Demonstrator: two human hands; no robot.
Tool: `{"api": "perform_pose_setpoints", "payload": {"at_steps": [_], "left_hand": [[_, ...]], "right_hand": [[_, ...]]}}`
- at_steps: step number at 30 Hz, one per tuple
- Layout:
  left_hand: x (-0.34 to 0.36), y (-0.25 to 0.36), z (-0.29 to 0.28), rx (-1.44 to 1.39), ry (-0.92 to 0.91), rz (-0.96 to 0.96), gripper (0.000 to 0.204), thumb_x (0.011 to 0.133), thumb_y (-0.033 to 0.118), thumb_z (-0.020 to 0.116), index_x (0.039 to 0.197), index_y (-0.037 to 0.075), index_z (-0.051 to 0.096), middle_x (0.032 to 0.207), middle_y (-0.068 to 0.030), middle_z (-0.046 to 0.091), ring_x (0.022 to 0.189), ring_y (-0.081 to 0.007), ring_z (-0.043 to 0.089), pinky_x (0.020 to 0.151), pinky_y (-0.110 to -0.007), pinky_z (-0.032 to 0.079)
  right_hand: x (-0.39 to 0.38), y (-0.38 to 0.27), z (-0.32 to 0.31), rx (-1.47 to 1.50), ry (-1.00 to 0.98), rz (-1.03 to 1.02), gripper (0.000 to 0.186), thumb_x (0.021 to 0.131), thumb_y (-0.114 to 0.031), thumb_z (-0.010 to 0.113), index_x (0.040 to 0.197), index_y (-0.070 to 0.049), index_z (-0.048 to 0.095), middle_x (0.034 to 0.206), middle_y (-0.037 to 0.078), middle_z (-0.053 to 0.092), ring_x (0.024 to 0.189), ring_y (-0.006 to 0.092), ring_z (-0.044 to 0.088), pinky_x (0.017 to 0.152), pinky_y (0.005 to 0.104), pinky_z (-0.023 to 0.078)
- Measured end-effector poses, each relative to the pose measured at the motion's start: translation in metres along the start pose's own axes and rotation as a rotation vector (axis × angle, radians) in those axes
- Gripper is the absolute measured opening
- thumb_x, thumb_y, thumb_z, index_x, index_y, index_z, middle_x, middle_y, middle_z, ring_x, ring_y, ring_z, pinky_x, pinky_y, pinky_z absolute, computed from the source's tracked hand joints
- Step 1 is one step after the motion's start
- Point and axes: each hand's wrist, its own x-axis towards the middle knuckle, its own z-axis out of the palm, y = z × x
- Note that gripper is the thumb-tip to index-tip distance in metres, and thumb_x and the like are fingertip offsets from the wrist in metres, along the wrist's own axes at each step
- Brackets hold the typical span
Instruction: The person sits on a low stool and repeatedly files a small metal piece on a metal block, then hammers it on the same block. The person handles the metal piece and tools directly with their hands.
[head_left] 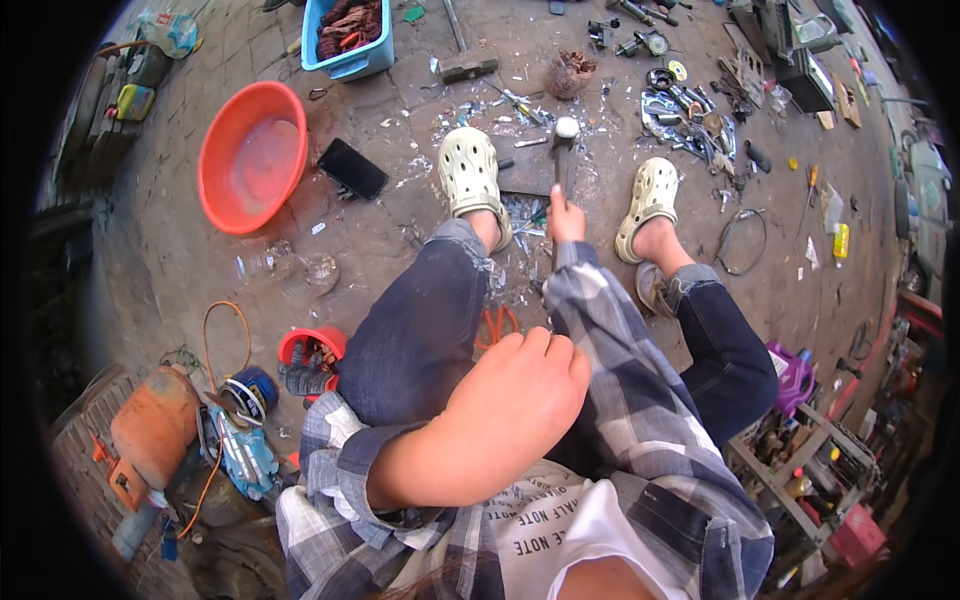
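My right hand [567,221] is wrapped around the handle of a hammer [564,145], its head pointing away from me. The hammer head is over or beside a flat dark metal plate [525,179] on the ground between my feet; I cannot tell whether they touch. Small scraps and shards lie around the plate. My left hand [535,375] is closed and raised in front of my chest, back of the hand up; anything inside its fingers is hidden. Just beyond it, a tool with orange looped handles [496,326] shows on the ground.
An orange basin [300,150], a black phone [352,169] and a blue tub [358,66] of reddish coils lie left. Ahead is a sledgehammer [468,70]. A pile of metal parts [690,120] sits far right. A red bucket [312,340] stands by my left knee.
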Motion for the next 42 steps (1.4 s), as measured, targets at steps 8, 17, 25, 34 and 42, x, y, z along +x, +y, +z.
{"api": "perform_pose_setpoints", "payload": {"at_steps": [8,17,25,34,42], "left_hand": [[-0.009,-0.001,0.0,-0.014,0.0,-0.065,0.016,0.073,0.014,0.058,0.083,0.004,0.051,0.077,-0.0061,0.05,0.077,-0.0206,0.052,0.068,-0.031,0.041],[-0.016,-0.004,-0.002,-0.028,0.011,-0.073,0.023,0.073,0.017,0.059,0.089,0.002,0.054,0.079,-0.0059,0.052,0.078,-0.0207,0.052,0.069,-0.03,0.042],[-0.022,0.0,0.002,0.002,0.01,-0.086,0.024,0.072,0.015,0.056,0.091,0.001,0.056,0.081,-0.0064,0.052,0.079,-0.0193,0.052,0.068,-0.028,0.041],[-0.02,0.0,-0.004,0.005,-0.021,-0.087,0.023,0.071,0.015,0.055,0.09,0.002,0.056,0.081,-0.0062,0.052,0.079,-0.0186,0.051,0.067,-0.027,0.041],[-0.025,-0.001,-0.002,0.04,0.017,-0.073,0.026,0.071,0.016,0.056,0.093,0.001,0.057,0.082,-0.0056,0.052,0.08,-0.0183,0.051,0.069,-0.027,0.041]], "right_hand": [[-0.043,-0.001,-0.001,0.219,-0.106,0.119,0.062,0.089,-0.064,0.042,0.065,-0.007,0.048,0.046,0.0,0.038,0.034,0.0127,0.036,0.034,0.029,0.029],[-0.073,0.021,0.022,0.118,-0.088,0.069,0.061,0.095,-0.052,0.042,0.058,-0.005,0.049,0.046,0.001,0.043,0.036,0.0121,0.04,0.036,0.0294,0.031],[-0.092,-0.032,0.024,0.186,-0.135,-0.344,0.062,0.095,-0.055,0.039,0.06,-0.005,0.048,0.047,0.001,0.043,0.039,0.0105,0.041,0.039,0.0265,0.032],[-0.058,-0.002,0.032,-0.179,0.008,-0.266,0.072,0.093,-0.059,0.039,0.053,-0.001,0.053,0.047,0.006,0.049,0.046,0.017,0.05,0.049,0.0348,0.04],[-0.093,-0.081,0.014,0.13,0.106,-0.58,0.066,0.092,-0.06,0.041,0.06,-0.003,0.051,0.051,0.001,0.044,0.048,0.0102,0.042,0.047,0.03,0.034]]}}
